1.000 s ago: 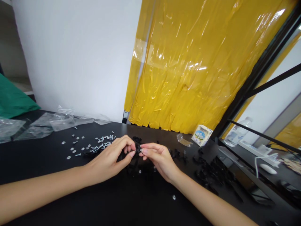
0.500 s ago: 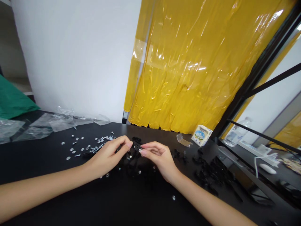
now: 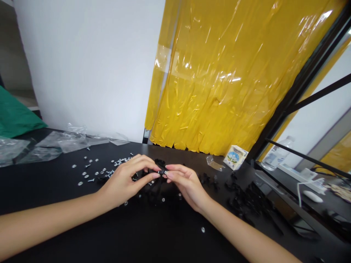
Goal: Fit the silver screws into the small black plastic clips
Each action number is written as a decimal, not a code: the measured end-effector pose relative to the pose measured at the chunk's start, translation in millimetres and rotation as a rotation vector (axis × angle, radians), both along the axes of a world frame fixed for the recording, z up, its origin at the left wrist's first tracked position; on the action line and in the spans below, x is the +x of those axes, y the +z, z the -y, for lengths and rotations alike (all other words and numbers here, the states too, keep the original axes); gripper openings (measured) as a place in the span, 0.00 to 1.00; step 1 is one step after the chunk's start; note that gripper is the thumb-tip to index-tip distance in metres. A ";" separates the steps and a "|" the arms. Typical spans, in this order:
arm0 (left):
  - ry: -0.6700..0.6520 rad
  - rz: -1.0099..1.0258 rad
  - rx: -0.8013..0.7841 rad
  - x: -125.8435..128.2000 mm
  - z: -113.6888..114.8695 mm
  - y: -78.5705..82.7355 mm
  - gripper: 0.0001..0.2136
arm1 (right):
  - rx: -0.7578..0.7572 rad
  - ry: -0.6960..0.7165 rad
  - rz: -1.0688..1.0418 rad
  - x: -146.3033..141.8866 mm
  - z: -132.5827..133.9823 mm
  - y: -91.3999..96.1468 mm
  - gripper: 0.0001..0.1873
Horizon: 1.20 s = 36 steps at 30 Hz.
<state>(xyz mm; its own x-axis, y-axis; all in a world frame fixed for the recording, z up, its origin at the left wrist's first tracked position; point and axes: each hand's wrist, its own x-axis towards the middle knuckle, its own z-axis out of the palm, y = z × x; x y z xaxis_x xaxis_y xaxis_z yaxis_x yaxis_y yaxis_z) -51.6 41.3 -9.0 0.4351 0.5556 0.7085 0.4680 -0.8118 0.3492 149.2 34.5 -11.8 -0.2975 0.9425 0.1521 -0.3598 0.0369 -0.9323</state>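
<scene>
Over the black table, my left hand (image 3: 134,174) and my right hand (image 3: 186,179) meet fingertip to fingertip. Between them is a small black plastic part (image 3: 162,172), pinched by the left thumb and forefinger at its left end. My right thumb and fingers close on its right end, where a small shiny metal piece (image 3: 165,173) shows; its exact kind is too small to tell. Left of my left hand lie silver screws (image 3: 117,162) in a loose heap and several round washers (image 3: 80,183). More black parts (image 3: 159,163) sit just behind the fingertips.
Clear plastic bags (image 3: 65,140) lie at the back left, near a green cloth (image 3: 19,117). A small white box (image 3: 236,157) stands at the back right. Dark parts (image 3: 249,201) are piled to the right. A yellow plastic curtain (image 3: 214,80) hangs behind the table (image 3: 153,233).
My left hand has moved slightly right and its thumb and forefinger now pinch the black part's left end. The part has turned roughly level between both hands. The right hand has barely moved.
</scene>
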 end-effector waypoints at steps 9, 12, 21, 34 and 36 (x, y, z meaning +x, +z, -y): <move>-0.012 -0.094 0.166 0.9 4.2 0.0 0.03 | 0.005 0.027 0.011 -0.4 2.0 0.3 0.12; -0.008 -0.133 0.212 0.3 4.4 -0.5 0.03 | -0.010 0.037 0.004 -0.2 2.5 1.9 0.12; 0.113 -0.298 0.428 5.6 9.1 2.7 0.05 | -0.020 0.087 -0.002 1.3 1.7 2.2 0.12; 0.085 -0.310 0.357 6.9 14.0 4.6 0.05 | -0.035 0.153 0.012 2.5 2.6 0.1 0.11; 0.076 -0.292 0.336 6.1 13.4 3.7 0.06 | -0.036 0.164 0.014 2.8 2.8 -0.4 0.12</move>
